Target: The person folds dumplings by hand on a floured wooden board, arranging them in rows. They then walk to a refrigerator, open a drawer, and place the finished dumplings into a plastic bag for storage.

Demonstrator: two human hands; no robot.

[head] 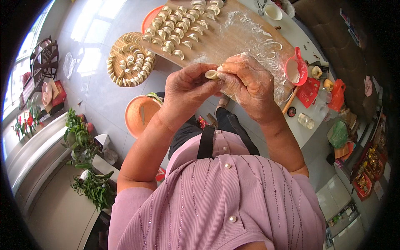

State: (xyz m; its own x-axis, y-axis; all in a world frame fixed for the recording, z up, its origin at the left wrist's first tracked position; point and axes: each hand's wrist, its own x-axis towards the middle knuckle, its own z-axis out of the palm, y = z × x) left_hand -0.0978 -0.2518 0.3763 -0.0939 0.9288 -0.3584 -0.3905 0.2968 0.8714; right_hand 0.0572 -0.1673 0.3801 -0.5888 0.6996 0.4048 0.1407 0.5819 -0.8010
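Note:
My left hand [190, 84] and my right hand [248, 82] meet over the near edge of a floured wooden board [215, 40]. Between their fingertips they pinch a small dumpling [212, 74], its folded edge partly hidden by the fingers. Flour coats my right hand's fingers and knuckles. Rows of shaped dumplings [182, 25] lie on the board's left part, and loose flour is smeared over its right part. More dumplings ring a round slatted tray [117, 56] to the left. A red plastic scoop [301, 70] of flour and a wooden rolling pin [290, 100] lie at the board's right.
Below the board's left side stands an orange basin [137, 117] with leafy greens at its rim. A white bowl [273, 12], a glass jar [305, 121], a round black lid [291, 111] and a red plastic bag [337, 95] are on the white table [307, 132]. Potted plants [90, 184] stand at left.

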